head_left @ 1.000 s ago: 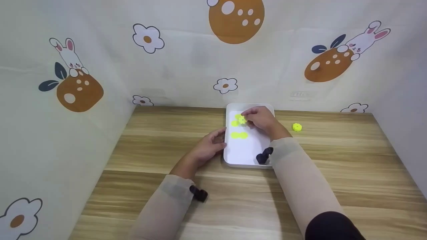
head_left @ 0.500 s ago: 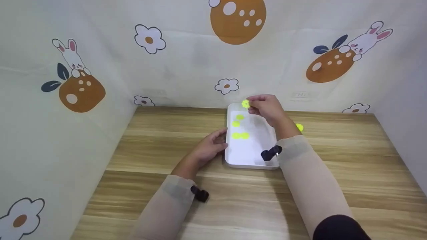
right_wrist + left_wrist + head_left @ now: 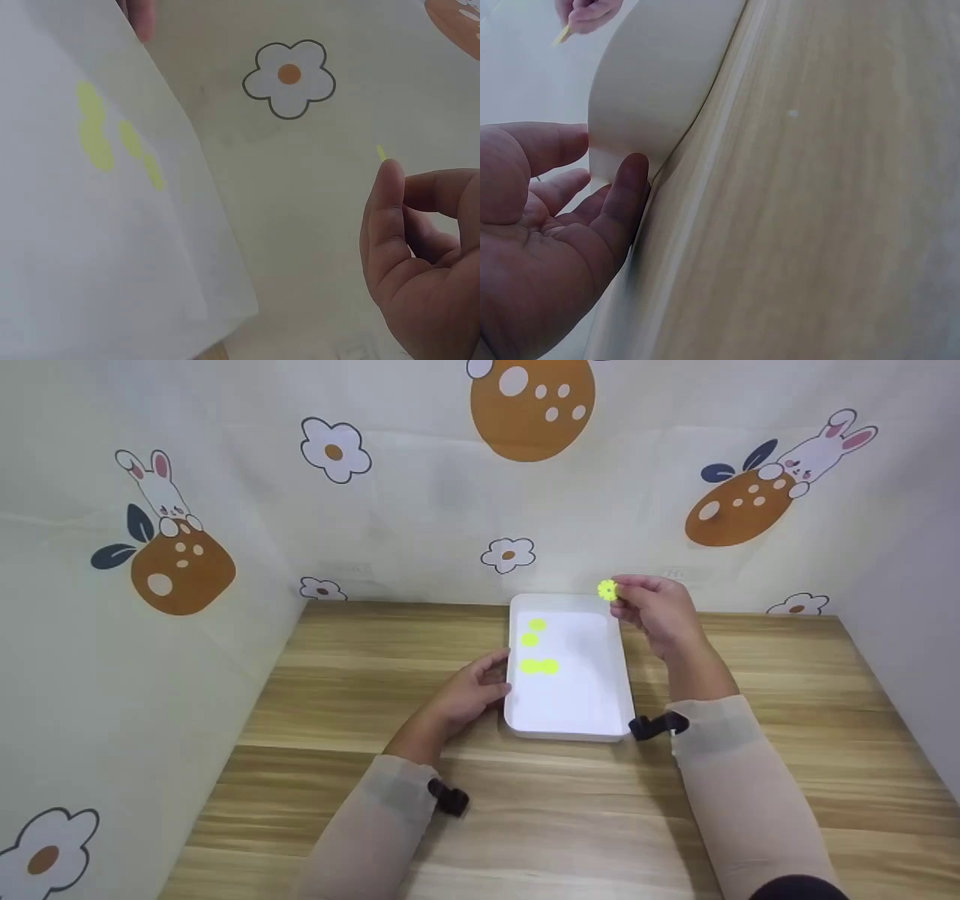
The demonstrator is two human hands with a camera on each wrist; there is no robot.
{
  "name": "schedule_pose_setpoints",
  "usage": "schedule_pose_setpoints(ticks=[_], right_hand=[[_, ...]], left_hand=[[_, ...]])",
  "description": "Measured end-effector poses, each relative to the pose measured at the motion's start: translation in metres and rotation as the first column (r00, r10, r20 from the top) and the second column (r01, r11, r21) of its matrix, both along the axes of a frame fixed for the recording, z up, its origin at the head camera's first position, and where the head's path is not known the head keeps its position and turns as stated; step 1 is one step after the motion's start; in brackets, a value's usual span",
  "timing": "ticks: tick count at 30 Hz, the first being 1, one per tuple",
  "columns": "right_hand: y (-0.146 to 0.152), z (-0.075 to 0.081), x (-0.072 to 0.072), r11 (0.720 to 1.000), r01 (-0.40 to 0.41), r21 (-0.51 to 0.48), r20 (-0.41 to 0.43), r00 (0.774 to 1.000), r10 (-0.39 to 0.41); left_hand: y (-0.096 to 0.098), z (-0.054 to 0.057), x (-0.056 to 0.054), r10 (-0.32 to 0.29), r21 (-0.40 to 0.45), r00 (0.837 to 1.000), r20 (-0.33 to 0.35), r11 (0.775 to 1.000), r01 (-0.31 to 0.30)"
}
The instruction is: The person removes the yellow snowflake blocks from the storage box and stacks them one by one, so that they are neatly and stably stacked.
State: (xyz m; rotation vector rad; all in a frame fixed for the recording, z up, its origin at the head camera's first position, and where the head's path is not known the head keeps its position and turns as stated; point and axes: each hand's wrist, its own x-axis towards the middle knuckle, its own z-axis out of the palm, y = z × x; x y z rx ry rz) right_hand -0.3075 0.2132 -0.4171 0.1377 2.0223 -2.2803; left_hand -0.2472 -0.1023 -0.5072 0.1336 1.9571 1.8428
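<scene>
A white rectangular tray (image 3: 577, 697) lies on the wooden table. My left hand (image 3: 463, 694) rests against the tray's left side; in the left wrist view its loosely bent fingers (image 3: 626, 191) touch the outer wall. Several flat bright-yellow discs (image 3: 529, 640) lie in the tray's left half, two of them touching or overlapping. Over the tray's far right corner, my right hand (image 3: 660, 611) pinches a yellow notched, flower-shaped disc (image 3: 607, 590) between thumb and fingertips. In the right wrist view that disc shows as only a thin edge.
A pale curtain (image 3: 420, 510) with rabbit, orange-fruit and flower prints stands behind the table (image 3: 360, 682) and at both sides. Black camera mounts (image 3: 450, 797) sit on both wrists.
My right hand has lifted the yellow notched disc up from the tray and carried it right. The yellow piece on the table at right is now out of sight. My left hand has stayed put.
</scene>
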Motion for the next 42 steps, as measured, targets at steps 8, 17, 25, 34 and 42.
schedule_pose_setpoints(ticks=[8,17,25,34,42], right_hand=[[0.039,-0.005,0.017,0.997,0.074,-0.035,0.012,0.997,-0.074],[0.065,-0.012,0.025,0.99,0.139,-0.018,0.04,0.99,-0.138],[0.081,-0.026,0.023,0.985,0.173,-0.017,0.079,0.982,-0.171],[0.101,-0.045,0.017,0.979,0.196,-0.059,0.175,0.967,-0.183],[0.109,-0.055,0.015,0.987,0.15,-0.059,0.243,0.961,-0.131]], left_hand=[[0.0,0.0,-0.001,0.002,-0.002,1.0,0.005,1.0,-0.002],[0.001,0.0,0.0,0.009,0.008,1.0,0.003,1.0,-0.009],[0.001,-0.001,0.0,-0.002,0.008,1.0,-0.019,1.0,0.003],[-0.002,0.0,0.001,-0.017,0.033,1.0,-0.009,0.999,0.017],[-0.001,-0.002,0.0,-0.006,0.019,1.0,-0.011,1.0,0.007]])
